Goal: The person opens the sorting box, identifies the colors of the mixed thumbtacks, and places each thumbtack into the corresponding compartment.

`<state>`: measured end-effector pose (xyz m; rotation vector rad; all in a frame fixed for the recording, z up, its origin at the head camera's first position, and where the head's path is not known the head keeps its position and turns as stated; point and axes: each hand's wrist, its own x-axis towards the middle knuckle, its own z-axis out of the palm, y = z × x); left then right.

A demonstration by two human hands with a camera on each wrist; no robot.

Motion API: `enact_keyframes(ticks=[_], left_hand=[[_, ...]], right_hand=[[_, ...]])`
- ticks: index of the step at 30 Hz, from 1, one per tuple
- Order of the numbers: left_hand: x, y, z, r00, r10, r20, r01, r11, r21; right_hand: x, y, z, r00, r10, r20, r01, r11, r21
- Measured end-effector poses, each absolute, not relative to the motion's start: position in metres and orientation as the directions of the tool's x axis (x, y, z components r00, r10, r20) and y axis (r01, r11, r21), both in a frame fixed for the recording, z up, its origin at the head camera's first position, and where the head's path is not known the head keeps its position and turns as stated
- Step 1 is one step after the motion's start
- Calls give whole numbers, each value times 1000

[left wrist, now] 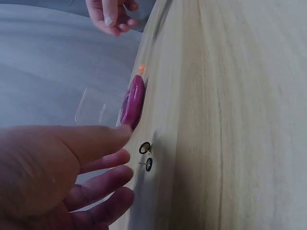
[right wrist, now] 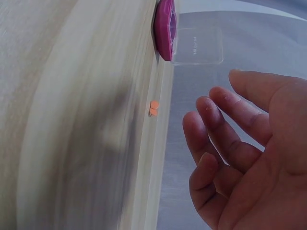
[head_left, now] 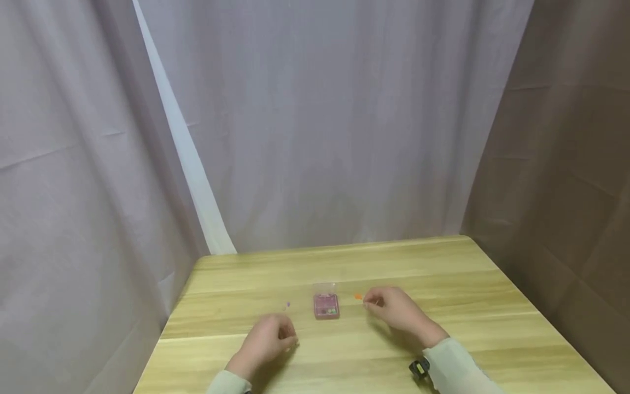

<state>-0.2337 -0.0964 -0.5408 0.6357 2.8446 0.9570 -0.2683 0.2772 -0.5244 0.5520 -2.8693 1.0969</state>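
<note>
A small pink case [head_left: 326, 306] lies on the table with its clear lid [right wrist: 199, 45] raised; several small coloured pieces sit in its near part. My left hand [head_left: 268, 340] hovers left of the case, fingers loosely curved, nothing seen between them. Just past its fingertips in the left wrist view are two stud earrings, black-rimmed with thin posts [left wrist: 145, 147]. Tiny purple bits [head_left: 288, 304] show there in the head view. To the right, my right hand [head_left: 394, 307] hangs beside two orange pieces [right wrist: 153, 108], fingers loosely bent and holding nothing; their exact kind is unclear.
The wood-grain table [head_left: 394, 262] carries the case between both hands. Grey curtains [head_left: 344, 120] stand behind it and at both sides, with a pale gap [head_left: 187, 142] at the back left. A dark device [head_left: 419, 368] sits at the right sleeve.
</note>
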Motion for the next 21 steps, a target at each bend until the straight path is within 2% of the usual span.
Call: enact_keyframes(ticks=[7, 21], left_hand=[[-230, -98, -548, -903, 429, 30, 357, 708, 610], [-233, -98, -554, -896, 435, 90, 410, 731, 545]], right_hand=[[-268, 279, -525, -937, -321, 140, -332, 683, -651], [-268, 278, -524, -928, -338, 155, -354, 670, -653]])
